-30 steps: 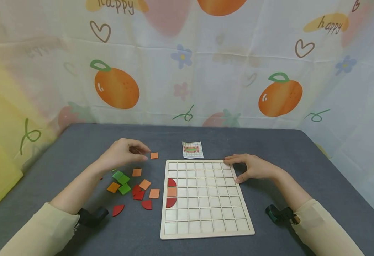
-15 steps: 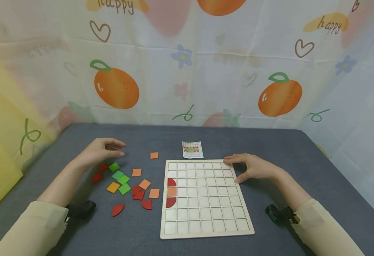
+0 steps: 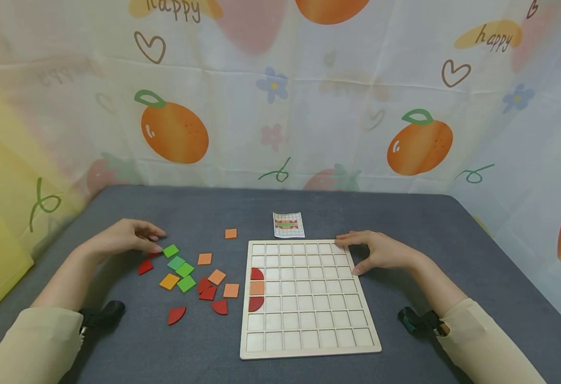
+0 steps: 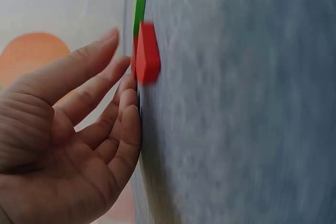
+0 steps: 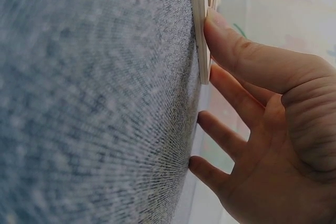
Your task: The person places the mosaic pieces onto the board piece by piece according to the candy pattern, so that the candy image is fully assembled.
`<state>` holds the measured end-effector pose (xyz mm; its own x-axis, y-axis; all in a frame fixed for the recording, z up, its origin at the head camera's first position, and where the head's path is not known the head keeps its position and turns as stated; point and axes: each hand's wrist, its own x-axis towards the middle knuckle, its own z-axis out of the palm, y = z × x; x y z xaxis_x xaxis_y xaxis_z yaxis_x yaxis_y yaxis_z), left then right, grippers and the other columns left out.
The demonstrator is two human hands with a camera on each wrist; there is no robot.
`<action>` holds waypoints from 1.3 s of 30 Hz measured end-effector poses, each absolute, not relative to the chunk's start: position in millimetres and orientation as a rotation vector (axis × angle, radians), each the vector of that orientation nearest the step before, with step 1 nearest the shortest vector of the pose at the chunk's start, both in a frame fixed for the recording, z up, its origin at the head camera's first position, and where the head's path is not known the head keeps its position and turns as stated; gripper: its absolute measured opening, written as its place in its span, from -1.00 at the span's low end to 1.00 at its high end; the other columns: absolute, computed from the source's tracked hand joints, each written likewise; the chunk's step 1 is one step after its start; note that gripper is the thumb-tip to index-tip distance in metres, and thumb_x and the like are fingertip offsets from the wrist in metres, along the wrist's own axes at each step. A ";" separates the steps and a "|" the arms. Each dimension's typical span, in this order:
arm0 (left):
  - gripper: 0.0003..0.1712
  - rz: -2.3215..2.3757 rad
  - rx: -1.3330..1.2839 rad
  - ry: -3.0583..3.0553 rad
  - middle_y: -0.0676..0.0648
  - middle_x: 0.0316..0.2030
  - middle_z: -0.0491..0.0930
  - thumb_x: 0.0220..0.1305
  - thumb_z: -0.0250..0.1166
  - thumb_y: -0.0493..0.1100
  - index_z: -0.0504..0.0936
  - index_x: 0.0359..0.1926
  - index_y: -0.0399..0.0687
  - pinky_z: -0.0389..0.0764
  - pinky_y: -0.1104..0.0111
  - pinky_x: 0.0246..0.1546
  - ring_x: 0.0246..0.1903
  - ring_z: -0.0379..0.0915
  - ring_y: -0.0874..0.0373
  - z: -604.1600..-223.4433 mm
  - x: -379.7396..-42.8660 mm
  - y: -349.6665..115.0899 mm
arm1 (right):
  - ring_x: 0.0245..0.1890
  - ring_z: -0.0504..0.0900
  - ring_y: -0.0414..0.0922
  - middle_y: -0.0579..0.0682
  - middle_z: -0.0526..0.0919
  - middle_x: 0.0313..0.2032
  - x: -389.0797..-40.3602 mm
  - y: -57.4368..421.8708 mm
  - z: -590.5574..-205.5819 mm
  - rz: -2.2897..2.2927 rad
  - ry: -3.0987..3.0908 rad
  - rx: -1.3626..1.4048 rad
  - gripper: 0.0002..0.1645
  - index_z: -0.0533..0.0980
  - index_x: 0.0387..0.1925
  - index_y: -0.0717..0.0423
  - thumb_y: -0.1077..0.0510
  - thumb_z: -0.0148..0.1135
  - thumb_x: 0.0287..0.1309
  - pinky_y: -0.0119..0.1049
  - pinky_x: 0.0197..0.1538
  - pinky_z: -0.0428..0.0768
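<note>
Head view: left hand (image 3: 121, 236) partly covers red piece (image 3: 155, 255), outline unclear.

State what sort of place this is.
Probably a tabletop play area: a dark grey table, a pale wood-look grid board with flat red, orange and green tiles beside it, and a white fruit-printed fabric curtain behind.

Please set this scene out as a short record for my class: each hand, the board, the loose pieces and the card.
Left hand: at a red piece; contact unclear
Right hand: touching the board, far right corner
Board contents: two red pieces, orange square between, left column
Loose pieces: red, orange, green; left of board
Card: beyond board, grid picture
</note>
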<state>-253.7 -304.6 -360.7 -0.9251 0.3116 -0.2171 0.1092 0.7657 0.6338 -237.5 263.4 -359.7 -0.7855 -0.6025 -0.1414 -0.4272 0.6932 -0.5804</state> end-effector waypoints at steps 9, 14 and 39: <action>-0.40 0.851 0.298 2.668 -0.06 -0.05 0.66 0.15 0.43 0.12 0.62 0.11 -0.14 0.48 0.36 -0.08 -0.17 0.46 0.38 -363.6 -254.6 -314.3 | 0.51 0.06 0.33 0.14 0.38 0.41 -237.3 263.7 -359.0 -0.769 2.583 -0.797 -0.07 0.40 0.36 0.05 -0.03 0.54 -0.08 0.43 0.40 0.06; -0.44 0.857 0.288 2.686 0.01 -0.14 0.70 0.15 0.43 0.13 0.65 0.04 -0.15 0.49 0.43 -0.13 -0.23 0.48 0.42 -363.5 -253.7 -312.0 | 0.51 0.05 0.33 0.14 0.38 0.41 -238.4 264.1 -360.3 -0.770 2.581 -0.799 -0.06 0.39 0.37 0.06 -0.03 0.54 -0.08 0.43 0.40 0.06; -0.59 0.930 0.326 2.717 0.00 -0.35 0.70 0.09 0.49 -0.02 0.64 -0.15 -0.20 0.43 0.46 -0.31 -0.40 0.48 0.39 -359.4 -249.3 -302.4 | 0.53 0.04 0.29 0.11 0.37 0.42 -239.3 264.6 -360.4 -0.787 2.567 -0.777 -0.05 0.40 0.36 0.06 0.00 0.55 -0.11 0.38 0.44 0.05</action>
<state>-249.3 -302.4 -359.4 -0.9435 0.2888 -0.1624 0.1288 0.7713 0.6233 -239.3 264.6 -360.4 -0.7906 -0.5910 -0.1602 -0.3995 0.6961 -0.5965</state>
